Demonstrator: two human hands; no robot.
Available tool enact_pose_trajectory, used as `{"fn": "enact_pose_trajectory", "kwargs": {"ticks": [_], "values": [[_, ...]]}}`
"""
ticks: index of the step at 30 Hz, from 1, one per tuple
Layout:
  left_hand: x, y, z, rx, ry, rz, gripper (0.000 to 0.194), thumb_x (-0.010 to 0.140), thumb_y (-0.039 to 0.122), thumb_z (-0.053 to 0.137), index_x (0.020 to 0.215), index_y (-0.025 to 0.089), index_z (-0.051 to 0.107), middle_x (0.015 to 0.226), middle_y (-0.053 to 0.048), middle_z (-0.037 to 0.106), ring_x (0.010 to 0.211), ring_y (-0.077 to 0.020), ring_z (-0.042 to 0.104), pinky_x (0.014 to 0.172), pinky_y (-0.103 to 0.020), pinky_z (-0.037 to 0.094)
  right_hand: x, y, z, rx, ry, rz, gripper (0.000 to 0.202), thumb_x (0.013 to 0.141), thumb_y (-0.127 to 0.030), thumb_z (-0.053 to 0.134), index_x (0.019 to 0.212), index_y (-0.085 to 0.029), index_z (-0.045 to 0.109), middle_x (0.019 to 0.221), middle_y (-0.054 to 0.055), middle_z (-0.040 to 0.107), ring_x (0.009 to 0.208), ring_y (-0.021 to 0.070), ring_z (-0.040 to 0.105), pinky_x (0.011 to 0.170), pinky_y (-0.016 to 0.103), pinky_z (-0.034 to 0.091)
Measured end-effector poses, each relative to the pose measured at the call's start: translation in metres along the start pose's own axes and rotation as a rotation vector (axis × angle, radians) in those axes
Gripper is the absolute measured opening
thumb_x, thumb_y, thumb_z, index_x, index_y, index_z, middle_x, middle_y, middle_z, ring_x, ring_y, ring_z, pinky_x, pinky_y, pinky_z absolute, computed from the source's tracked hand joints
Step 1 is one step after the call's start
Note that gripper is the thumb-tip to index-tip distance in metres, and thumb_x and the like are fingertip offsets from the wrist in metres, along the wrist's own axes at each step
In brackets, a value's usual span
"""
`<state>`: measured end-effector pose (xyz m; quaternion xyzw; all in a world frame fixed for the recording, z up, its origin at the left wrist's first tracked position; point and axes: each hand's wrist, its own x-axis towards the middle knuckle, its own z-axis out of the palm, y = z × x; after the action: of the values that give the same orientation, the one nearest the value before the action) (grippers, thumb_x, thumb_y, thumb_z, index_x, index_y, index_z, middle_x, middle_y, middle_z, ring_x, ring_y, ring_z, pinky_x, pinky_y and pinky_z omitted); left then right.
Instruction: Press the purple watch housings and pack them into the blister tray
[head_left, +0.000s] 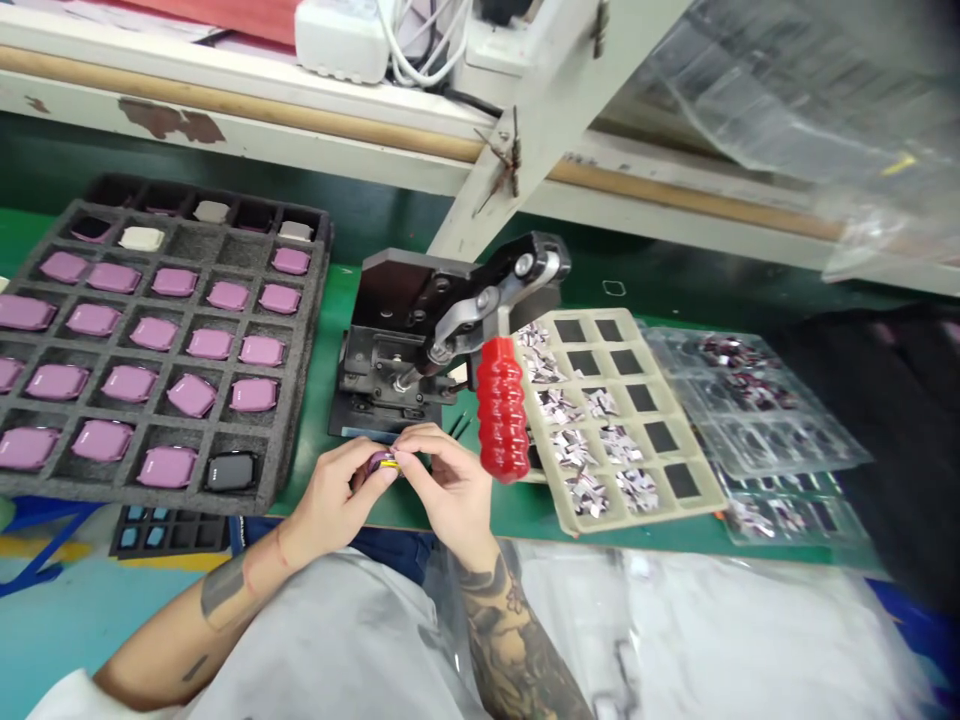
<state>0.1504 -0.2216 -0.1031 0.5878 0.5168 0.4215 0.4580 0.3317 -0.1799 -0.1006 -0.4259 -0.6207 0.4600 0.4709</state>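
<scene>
Foam tray point(304, 400): left of the clamp point(469, 318), its cells holding mostly purple watch cases point(103, 440); an elbow catching the rim could jolt cases loose and scratch them
Black case point(231, 471): left of the clamp, in the foam tray's near right corner; odd colour among the purple ones, so a pick made without looking could mix them
Left hand point(337, 495): in front of the clamp, thumb and forefinger pinching the purple piece
Purple piece point(379, 461): in front of the clamp, between both hands, yellow strip showing; small and mostly covered, so a slack pinch could drop it and a hard one mark it
Right hand point(450, 490): in front of the clamp, thumb and forefinger drawn together at the piece's edge; gripping or merely pressing, cannot tell; an uneven push could skew the piece
Red handle point(504, 410): jutting from the clamp's right side; a lifted right hand could bump it
Beige tray point(559, 500): right of the clamp, small shiny parts point(637, 488) heaped loose; a brushing forearm could spill them
Clear trays point(810, 440): far right of the clamp, stacked askew; a nudge could slide the top one
</scene>
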Motion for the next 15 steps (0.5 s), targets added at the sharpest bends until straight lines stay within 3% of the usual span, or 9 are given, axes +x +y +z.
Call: {"fn": "enact_pose_trajectory", "kwargs": {"ticks": [2,6,11,15], "values": [[0.000,-0.002,0.000,-0.025,0.013,-0.012,0.032,0.113,0.046,0.061,0.102,0.019,0.074,0.089,-0.005,0.070,0.081,-0.0195,0.061,0.073,-0.031,0.046,0.001,-0.004,-0.004,-0.060,-0.059,-0.026,0.006,0.101,-0.032,0.081,0.104,-0.027,0.084,0.104,0.007,0.080,0.100,0.0238,0.078,0.095,0.044,0.068],[-0.001,-0.009,-0.002,-0.170,0.047,-0.055,0.034,0.113,0.048,0.060,0.100,0.018,0.071,0.081,-0.001,0.065,0.070,-0.0158,0.056,0.067,-0.028,0.044,-0.007,-0.006,-0.004,-0.246,-0.229,-0.135,0.040,0.099,-0.030,0.085,0.138,-0.031,0.075,0.133,0.010,0.076,0.126,0.0275,0.074,0.110,0.047,0.065],[-0.005,-0.015,-0.004,-0.213,0.050,-0.044,0.037,0.114,0.049,0.059,0.096,0.019,0.068,0.074,0.002,0.062,0.064,-0.0139,0.053,0.066,-0.027,0.044,-0.021,0.004,0.004,-0.395,-0.222,-0.321,0.058,0.105,-0.013,0.071,0.158,-0.034,0.061,0.137,0.011,0.075,0.126,0.0265,0.075,0.110,0.046,0.066],[-0.008,-0.013,-0.003,-0.109,0.073,0.011,0.031,0.114,0.045,0.060,0.103,0.019,0.073,0.087,-0.004,0.073,0.075,-0.0178,0.065,0.073,-0.029,0.051,-0.024,0.004,0.000,-0.443,-0.206,-0.385,0.062,0.105,-0.010,0.068,0.160,-0.038,0.060,0.137,0.010,0.076,0.124,0.0283,0.076,0.107,0.049,0.067]]}}
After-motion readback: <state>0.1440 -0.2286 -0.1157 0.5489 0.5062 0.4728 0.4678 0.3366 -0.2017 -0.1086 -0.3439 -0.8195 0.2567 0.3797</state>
